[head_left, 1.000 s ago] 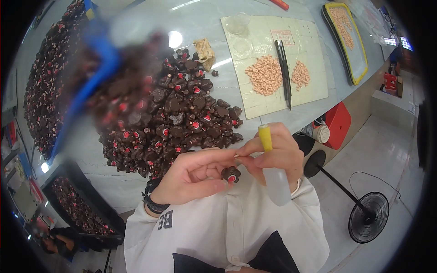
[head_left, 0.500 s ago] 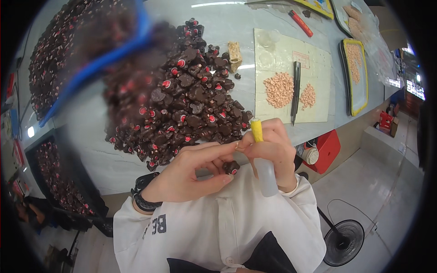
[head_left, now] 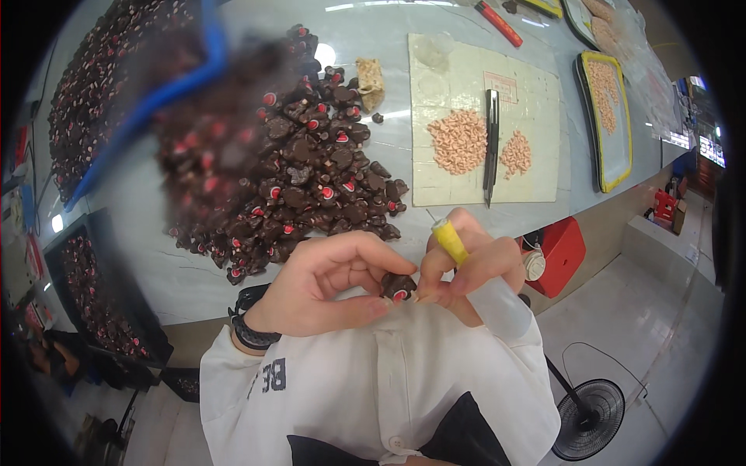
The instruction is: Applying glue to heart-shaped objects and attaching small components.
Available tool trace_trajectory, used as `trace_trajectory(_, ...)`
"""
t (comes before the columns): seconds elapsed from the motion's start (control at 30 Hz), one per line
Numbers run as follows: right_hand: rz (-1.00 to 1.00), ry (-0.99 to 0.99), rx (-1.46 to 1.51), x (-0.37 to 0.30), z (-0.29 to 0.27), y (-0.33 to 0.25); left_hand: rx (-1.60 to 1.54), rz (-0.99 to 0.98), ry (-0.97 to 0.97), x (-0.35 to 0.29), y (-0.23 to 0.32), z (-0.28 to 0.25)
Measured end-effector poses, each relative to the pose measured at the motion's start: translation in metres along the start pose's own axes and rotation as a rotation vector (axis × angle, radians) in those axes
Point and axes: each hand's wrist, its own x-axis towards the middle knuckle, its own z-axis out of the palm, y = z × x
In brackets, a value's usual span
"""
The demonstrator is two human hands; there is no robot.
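My left hand [head_left: 330, 283] pinches a small dark brown figure [head_left: 399, 287] with a red and white patch between thumb and forefinger. My right hand [head_left: 474, 268] is wrapped around a translucent squeeze bottle [head_left: 501, 307] with a yellow-wrapped neck and a thin needle tip pointing up and away. Its thumb and forefinger meet close beside the brown figure; a tiny pale piece seems to sit at their tips, too small to name. Beyond my left hand lies a large heap of similar dark brown figures [head_left: 303, 171], several showing red patches.
A pale board [head_left: 536, 78] carries small pink pieces [head_left: 457, 141] in two piles, with a slim black tool [head_left: 491, 147] between them. A yellow-rimmed tray [head_left: 622, 175] lies right. A blurred blue band [head_left: 148, 109] crosses the left. A fan [head_left: 590, 419] stands on the floor.
My right hand has drawn back slightly to the right and down, tilting the bottle. My left hand has turned the brown figure toward the right fingertips. The view has shifted a little.
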Motion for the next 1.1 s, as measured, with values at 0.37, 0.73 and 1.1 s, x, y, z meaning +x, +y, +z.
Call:
trace_trajectory(0.37, 0.022, 0.092, 0.064, -0.014, -0.003, 0.005, 0.009, -0.123, -0.01, 0.008, -0.003, -0.003)
trace_trajectory(0.73, -0.004, 0.079, 0.017, -0.011, -0.005, 0.013, -0.046, -0.246, 0.0, 0.01, -0.004, -0.005)
trace_trajectory(1.1, 0.186, 0.848, -0.889, -0.065, -0.072, 0.069, 0.006, 0.121, 0.075, 0.013, -0.006, -0.01)
